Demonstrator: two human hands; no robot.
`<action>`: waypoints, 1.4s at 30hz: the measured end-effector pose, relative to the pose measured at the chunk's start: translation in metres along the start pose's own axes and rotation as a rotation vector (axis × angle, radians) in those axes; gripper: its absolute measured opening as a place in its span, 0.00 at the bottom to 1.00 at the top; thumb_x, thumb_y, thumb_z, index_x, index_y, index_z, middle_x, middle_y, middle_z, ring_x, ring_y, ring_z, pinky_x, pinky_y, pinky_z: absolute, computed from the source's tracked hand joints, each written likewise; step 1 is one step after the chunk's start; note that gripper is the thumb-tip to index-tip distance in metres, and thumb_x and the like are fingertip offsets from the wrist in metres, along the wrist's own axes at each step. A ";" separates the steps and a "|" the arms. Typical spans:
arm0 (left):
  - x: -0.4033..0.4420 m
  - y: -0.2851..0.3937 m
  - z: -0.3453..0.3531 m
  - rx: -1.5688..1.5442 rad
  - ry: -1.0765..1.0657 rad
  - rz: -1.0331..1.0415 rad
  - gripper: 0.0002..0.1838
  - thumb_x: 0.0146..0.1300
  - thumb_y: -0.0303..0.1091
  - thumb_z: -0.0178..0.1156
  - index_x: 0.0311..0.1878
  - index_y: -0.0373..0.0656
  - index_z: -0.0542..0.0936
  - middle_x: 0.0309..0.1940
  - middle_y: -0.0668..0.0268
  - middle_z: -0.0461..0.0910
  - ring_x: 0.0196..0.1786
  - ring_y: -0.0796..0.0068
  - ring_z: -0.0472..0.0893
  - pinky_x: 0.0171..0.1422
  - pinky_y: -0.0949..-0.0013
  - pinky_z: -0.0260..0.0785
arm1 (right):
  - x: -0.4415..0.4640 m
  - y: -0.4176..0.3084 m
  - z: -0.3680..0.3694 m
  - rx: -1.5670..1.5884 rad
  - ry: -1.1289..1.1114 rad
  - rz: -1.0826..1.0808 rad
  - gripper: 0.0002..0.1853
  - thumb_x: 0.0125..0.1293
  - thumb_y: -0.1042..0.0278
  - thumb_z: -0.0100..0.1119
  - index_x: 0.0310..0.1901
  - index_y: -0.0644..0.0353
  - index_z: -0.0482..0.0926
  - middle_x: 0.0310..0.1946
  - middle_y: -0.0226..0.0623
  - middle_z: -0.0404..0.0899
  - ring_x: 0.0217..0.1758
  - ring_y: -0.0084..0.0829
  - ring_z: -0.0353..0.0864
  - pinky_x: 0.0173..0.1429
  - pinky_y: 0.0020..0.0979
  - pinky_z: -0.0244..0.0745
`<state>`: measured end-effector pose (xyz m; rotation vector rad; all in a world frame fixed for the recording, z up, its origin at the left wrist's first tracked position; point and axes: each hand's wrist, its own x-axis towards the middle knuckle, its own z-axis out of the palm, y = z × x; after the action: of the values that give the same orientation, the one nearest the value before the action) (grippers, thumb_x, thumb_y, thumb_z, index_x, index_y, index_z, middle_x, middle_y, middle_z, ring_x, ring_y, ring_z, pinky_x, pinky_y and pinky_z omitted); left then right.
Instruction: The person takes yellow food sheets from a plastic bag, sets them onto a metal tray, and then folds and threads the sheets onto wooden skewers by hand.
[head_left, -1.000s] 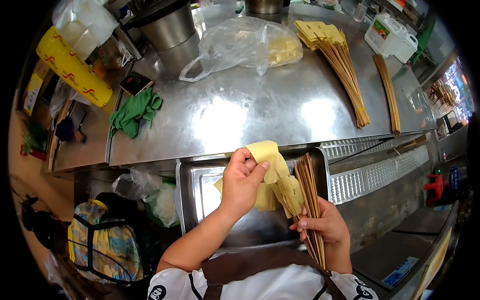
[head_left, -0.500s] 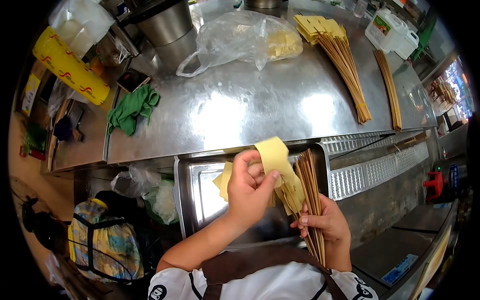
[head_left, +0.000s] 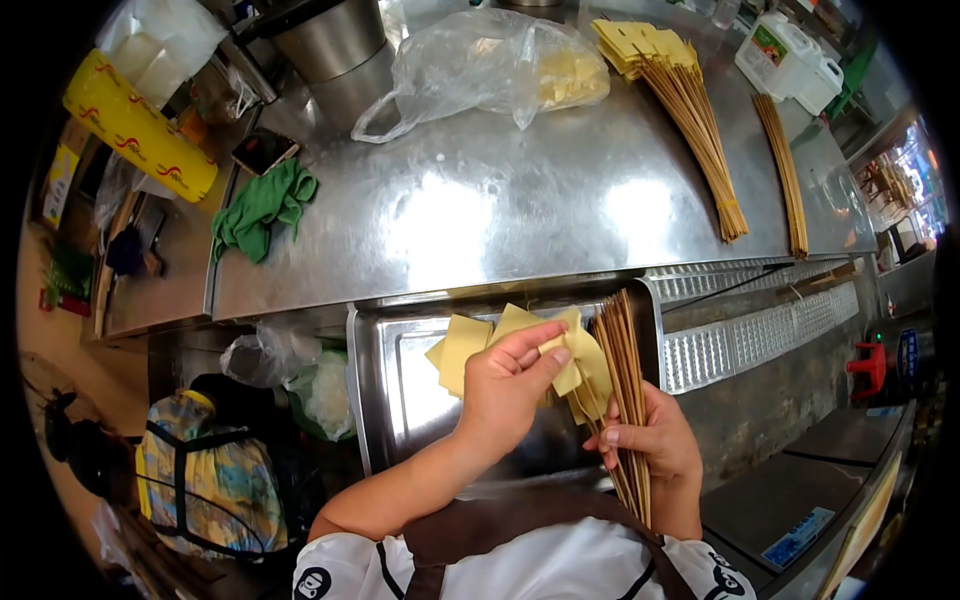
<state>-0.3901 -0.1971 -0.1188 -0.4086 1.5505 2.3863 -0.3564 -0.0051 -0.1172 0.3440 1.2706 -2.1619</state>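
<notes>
My left hand (head_left: 508, 385) pinches a thin, pale yellow sheet (head_left: 573, 352), like tofu skin, between thumb and fingers; it is bent over. My right hand (head_left: 655, 437) is closed around a bundle of bamboo skewers (head_left: 622, 360) pointing up and away from me. Beside the bundle, yellow pieces (head_left: 592, 398) are threaded on skewers that run into the same hand. Below both hands lies a metal tray (head_left: 385, 440), with more yellow sheets (head_left: 463, 345) in it behind my left hand. The skewer tip at the pinched sheet is hidden.
On the steel table (head_left: 400, 220) lie a clear plastic bag (head_left: 460, 70) with yellow pieces, a bundle of loaded skewers (head_left: 695, 130), bare skewers (head_left: 782, 175) and a green cloth (head_left: 265, 210). White jugs (head_left: 785, 60) stand at the back right.
My left hand has lowered slightly, and the sheet in it has gone from held up and spread to folded down near the skewers. My right hand keeps its grip.
</notes>
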 end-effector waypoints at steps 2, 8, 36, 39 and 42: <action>-0.003 -0.006 0.002 -0.006 -0.020 0.070 0.17 0.63 0.22 0.57 0.56 0.32 0.74 0.42 0.61 0.81 0.41 0.79 0.80 0.45 0.77 0.74 | 0.000 0.000 0.000 0.001 0.003 0.003 0.14 0.53 0.82 0.64 0.38 0.63 0.70 0.25 0.37 0.76 0.20 0.29 0.79 0.44 0.36 0.80; 0.010 0.003 0.005 -0.119 0.047 0.170 0.13 0.64 0.21 0.56 0.52 0.32 0.75 0.40 0.64 0.81 0.40 0.86 0.76 0.43 0.82 0.69 | 0.000 -0.001 0.000 -0.001 0.000 0.020 0.14 0.53 0.82 0.64 0.38 0.62 0.69 0.25 0.36 0.76 0.20 0.28 0.79 0.44 0.36 0.80; 0.002 -0.004 0.008 0.055 0.046 0.150 0.17 0.65 0.23 0.56 0.57 0.32 0.74 0.36 0.66 0.81 0.35 0.87 0.76 0.37 0.82 0.68 | 0.000 -0.004 0.000 0.037 0.013 0.035 0.15 0.53 0.82 0.64 0.39 0.63 0.70 0.25 0.36 0.76 0.21 0.28 0.80 0.44 0.35 0.80; -0.005 -0.008 0.006 0.022 0.007 0.101 0.20 0.64 0.24 0.57 0.60 0.33 0.71 0.37 0.65 0.81 0.36 0.85 0.76 0.38 0.81 0.68 | -0.002 -0.003 0.000 0.069 0.039 0.049 0.14 0.53 0.82 0.63 0.40 0.63 0.70 0.25 0.36 0.76 0.21 0.28 0.80 0.41 0.32 0.81; -0.009 -0.010 0.001 -0.039 -0.071 0.053 0.31 0.61 0.22 0.57 0.67 0.40 0.59 0.38 0.60 0.80 0.38 0.78 0.78 0.39 0.78 0.70 | -0.001 -0.002 -0.002 0.028 0.001 0.053 0.14 0.54 0.81 0.63 0.40 0.63 0.69 0.26 0.36 0.76 0.23 0.26 0.80 0.38 0.32 0.81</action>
<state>-0.3778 -0.1926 -0.1231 -0.2906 1.5045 2.4458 -0.3569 -0.0022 -0.1164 0.3855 1.2190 -2.1368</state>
